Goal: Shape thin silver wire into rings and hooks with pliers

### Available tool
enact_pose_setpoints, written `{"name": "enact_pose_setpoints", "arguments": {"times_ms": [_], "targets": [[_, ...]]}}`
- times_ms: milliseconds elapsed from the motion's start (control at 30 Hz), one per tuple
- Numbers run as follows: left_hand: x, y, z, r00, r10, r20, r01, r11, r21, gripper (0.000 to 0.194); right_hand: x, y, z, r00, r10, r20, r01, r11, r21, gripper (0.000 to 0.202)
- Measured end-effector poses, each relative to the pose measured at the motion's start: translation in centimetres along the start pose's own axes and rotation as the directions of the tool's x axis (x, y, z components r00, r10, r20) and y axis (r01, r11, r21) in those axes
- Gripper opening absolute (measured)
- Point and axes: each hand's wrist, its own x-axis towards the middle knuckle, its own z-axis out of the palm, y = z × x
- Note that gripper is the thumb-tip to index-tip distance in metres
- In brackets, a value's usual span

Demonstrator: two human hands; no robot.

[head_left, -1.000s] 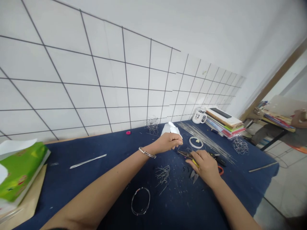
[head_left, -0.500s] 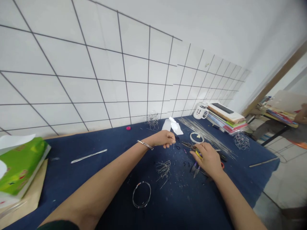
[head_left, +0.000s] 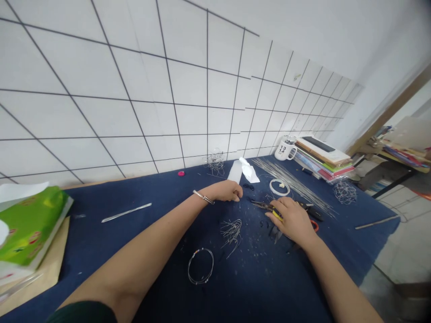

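Observation:
My left hand, with a silver bangle at its wrist, is pinched closed above the dark blue cloth; something thin and wire-like hangs below its fingertips, too small to name. To its right, my right hand is wrapped round yellow-handled pliers, whose jaws point left toward my left hand. A bundle of bent wires lies just below my left hand. Nearer to me is a wire ring. Beside my right hand is a white wire coil.
Long straight wires lie at the back right, near a mug and stacked books. Wire tangles sit at the right. A green tissue pack is at the left. More tools lie beside and under my right hand.
My left hand has moved slightly left and the fingers have turned downward. My right hand has stayed on the pliers. The whole view has shifted a little.

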Motion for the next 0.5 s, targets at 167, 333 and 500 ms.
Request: {"name": "enact_pose_setpoints", "arguments": {"times_ms": [167,333,500], "targets": [[-1.0,1.9,-1.1,0.998,0.057,0.027,-0.06,0.991,0.122,0.016,-0.1,0.3,0.0,0.999,0.01,0.044,-0.01,1.0,0.004,0.033],[-1.5,5.3,0.7,0.955,0.037,0.294,-0.107,0.968,0.226,0.019,0.0,0.5,0.1,0.998,0.028,0.051,-0.028,1.0,-0.003,0.03],[-1.7,7.2,2.2,0.967,0.007,0.253,-0.129,0.874,0.468,0.011,0.0,0.8,0.3,0.999,0.014,0.049,-0.014,1.0,0.002,0.03]]}}
